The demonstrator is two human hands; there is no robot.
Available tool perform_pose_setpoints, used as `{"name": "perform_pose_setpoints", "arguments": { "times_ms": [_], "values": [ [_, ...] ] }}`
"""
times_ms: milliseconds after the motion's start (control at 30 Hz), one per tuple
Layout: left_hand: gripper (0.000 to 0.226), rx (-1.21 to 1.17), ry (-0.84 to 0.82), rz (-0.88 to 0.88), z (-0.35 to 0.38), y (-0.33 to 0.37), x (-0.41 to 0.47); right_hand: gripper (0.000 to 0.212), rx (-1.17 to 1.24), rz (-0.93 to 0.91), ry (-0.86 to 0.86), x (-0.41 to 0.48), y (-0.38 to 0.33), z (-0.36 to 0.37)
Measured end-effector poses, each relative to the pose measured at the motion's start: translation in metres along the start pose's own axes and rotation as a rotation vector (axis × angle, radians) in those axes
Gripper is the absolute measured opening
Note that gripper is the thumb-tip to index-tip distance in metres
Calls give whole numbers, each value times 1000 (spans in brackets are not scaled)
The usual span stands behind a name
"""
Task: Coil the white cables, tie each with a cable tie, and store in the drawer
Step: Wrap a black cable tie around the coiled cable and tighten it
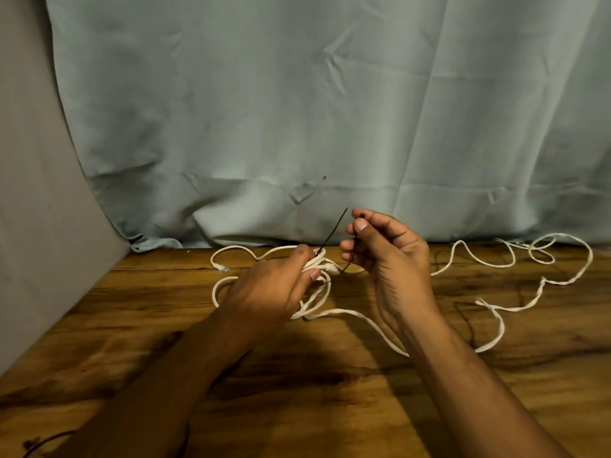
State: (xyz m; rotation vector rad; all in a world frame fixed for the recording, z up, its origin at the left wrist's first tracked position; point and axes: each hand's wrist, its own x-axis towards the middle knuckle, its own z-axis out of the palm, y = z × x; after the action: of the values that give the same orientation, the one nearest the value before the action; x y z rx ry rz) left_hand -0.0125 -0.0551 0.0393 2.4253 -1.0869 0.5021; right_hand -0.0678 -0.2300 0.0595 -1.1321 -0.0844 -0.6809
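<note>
Gripping the gathered coil of white cable, your left hand has its fingers curled round the bundle, thumb on top, holding it just above the wooden table. Your right hand is raised just beside it, palm turned towards you, pinching one end of the black cable tie between thumb and forefinger. The tie dips from that pinch to the coil, and its other end rises free as a thin tail slanting up between your two hands. Whether the tie passes fully round the bundle you cannot tell from here. The coil lies between your hands, nearer the left, with a few loops spilling out beneath your left palm. A plug rests on the table just left of your left hand. From the coil a loose length of white cable runs under your right forearm and wanders off to the right in bends and small loops along the table's far edge. Behind hangs a creased pale cloth, with a grey panel at the left.
</note>
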Motion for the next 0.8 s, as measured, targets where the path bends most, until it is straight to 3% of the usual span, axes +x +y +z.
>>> {"name": "perform_pose_setpoints", "arguments": {
  "times_ms": [267, 800],
  "values": [
    [34, 266, 15, -14, -4, 12, -1, 16, -155, -104, -4, -1, 3, 0],
    [34, 381, -43, -24, -4, 14, 1, 15, -275, -219, 97, -3, 7, -1]
  ]
}}
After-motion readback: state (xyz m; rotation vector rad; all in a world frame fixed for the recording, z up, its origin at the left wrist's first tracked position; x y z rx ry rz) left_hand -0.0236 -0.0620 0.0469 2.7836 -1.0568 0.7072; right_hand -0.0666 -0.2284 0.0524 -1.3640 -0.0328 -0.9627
